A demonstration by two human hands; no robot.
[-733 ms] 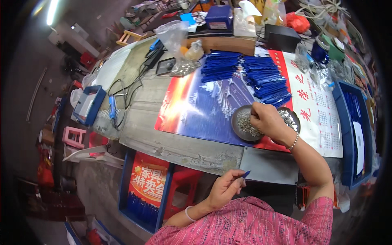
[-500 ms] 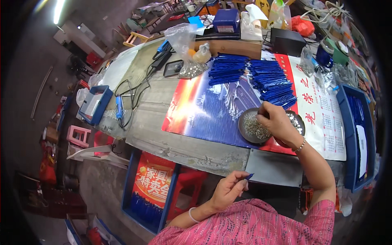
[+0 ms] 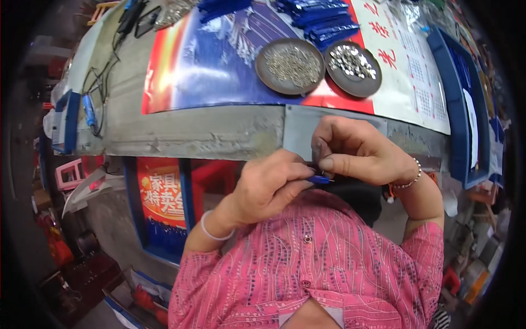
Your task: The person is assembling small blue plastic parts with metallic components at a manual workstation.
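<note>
I have both forearms rising from the pink patterned shirt [image 3: 307,241], elbows bent outward, hands meeting in front of the chest, short of the table edge. The left hand [image 3: 274,183] points to the right, back uppermost, with the thumb pressed against the fingertips. It grips a small blue piece [image 3: 319,179], whose end projects toward the right hand [image 3: 364,156]. The right hand points to the left, wrist bent, index finger curled and thumb extended. Its thumb and fingertips stand close together just beside the blue piece; I cannot tell whether they pinch a part, since any item there is too fine to resolve. The left fingers hide the rest of the blue piece, so I cannot read its full shape.

Beyond the hands lies the grey table [image 3: 219,129], its near edge partly covered by the right hand. Farther in, on a printed poster [image 3: 219,90], two round dark dishes sit side by side: the left dish [image 3: 267,77] holds many thin metal parts, too small to separate, and the right dish [image 3: 356,86] holds shiny silver parts. To the right stands a blue tray [image 3: 455,131]. Behind the dishes, glossy blue strips [image 3: 323,24] lie in bundles, cut off by the upper edge.
</note>
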